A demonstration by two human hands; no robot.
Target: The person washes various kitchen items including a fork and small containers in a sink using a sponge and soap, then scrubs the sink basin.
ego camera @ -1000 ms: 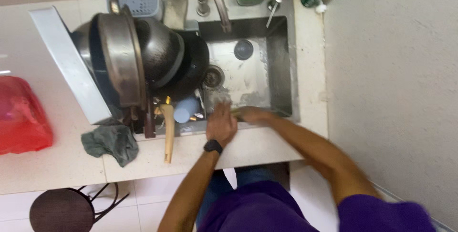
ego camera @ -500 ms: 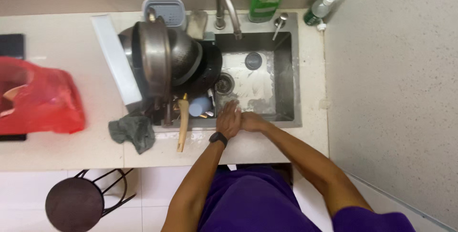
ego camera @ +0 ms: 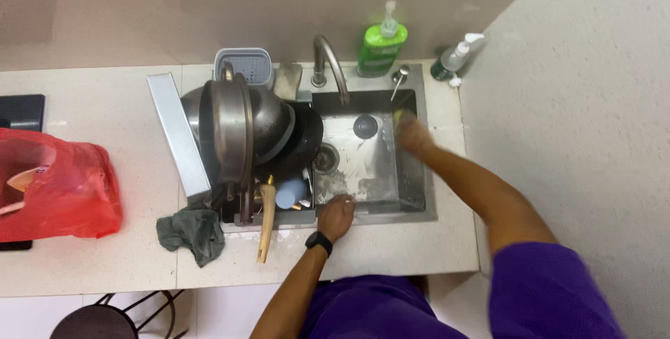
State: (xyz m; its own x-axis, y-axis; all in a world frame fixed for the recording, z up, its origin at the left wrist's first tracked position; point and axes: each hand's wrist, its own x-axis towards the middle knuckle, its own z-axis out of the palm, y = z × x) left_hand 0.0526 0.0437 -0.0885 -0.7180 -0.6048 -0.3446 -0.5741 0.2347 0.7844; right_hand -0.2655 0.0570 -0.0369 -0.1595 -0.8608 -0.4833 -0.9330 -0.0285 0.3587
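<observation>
- Left hand (ego camera: 337, 215) sits on the near rim of the rectangular stainless-steel sink (ego camera: 412, 203), fingers curled over the edge; its grip is clamped on that rim and nothing else, with a black wristwatch (ego camera: 318, 242) on the wrist.
- Right hand (ego camera: 413, 133) is deep in the basin at the far right corner, blurred. A small yellowish thing shows at its fingertips, but whether the grip is clenched on it I cannot tell.
- The sink runs with its long axis from the near bench edge towards the back wall, with a round dark drain plug (ego camera: 365, 126) lying on its floor near the far end.
- The curved metal tap (ego camera: 329, 63) arches over the far rim, spout pointing down into the basin.
- Just left of the basin, a pile of large steel pots and pans (ego camera: 234, 133) stands tilted on edge in the drying rack.
- A wooden-handled utensil (ego camera: 266, 224) lies with its long axis pointing near-to-far, handle end hanging over the pale stone bench (ego camera: 105, 255).
- A crumpled grey cloth (ego camera: 192, 233) lies on the bench beside it.
- Behind the sink stand a green pump soap bottle (ego camera: 380, 46) and a dark green bottle with a white sprayer (ego camera: 453, 60).
- Far left, a red plastic bag (ego camera: 59, 185) rests on the bench.
</observation>
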